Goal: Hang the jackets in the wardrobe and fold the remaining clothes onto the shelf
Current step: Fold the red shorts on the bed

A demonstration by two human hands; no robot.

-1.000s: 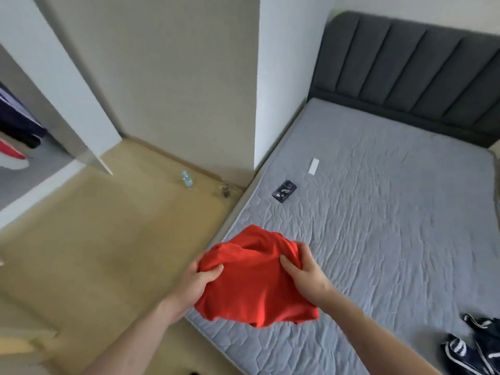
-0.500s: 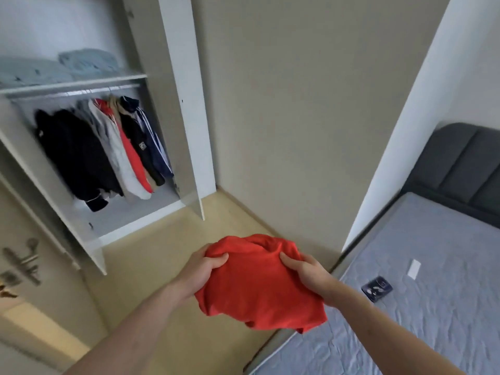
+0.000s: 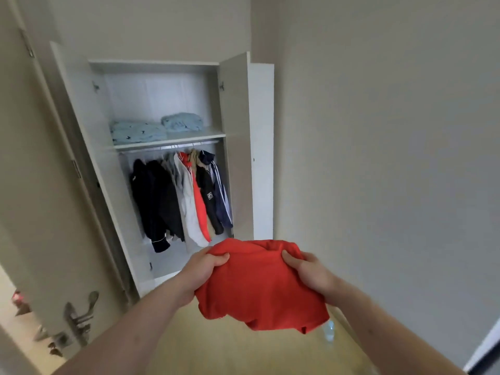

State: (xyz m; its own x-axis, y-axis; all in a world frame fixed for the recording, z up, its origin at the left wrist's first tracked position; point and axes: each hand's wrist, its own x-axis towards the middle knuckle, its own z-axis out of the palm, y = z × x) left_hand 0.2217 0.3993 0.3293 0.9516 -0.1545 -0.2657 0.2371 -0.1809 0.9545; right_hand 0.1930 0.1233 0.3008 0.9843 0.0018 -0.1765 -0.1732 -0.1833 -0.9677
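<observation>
Jackets [image 3: 189, 196] in wardrobe [image 3: 238, 147]; folded clothes [image 3: 159, 128] on shelf [image 3: 167, 140]

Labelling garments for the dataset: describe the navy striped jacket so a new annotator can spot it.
Find the open white wardrobe, then the rail under its shelf. The navy jacket hangs rightmost in the row, beside the right wall. It alone has white stripes down its sleeve.
</observation>
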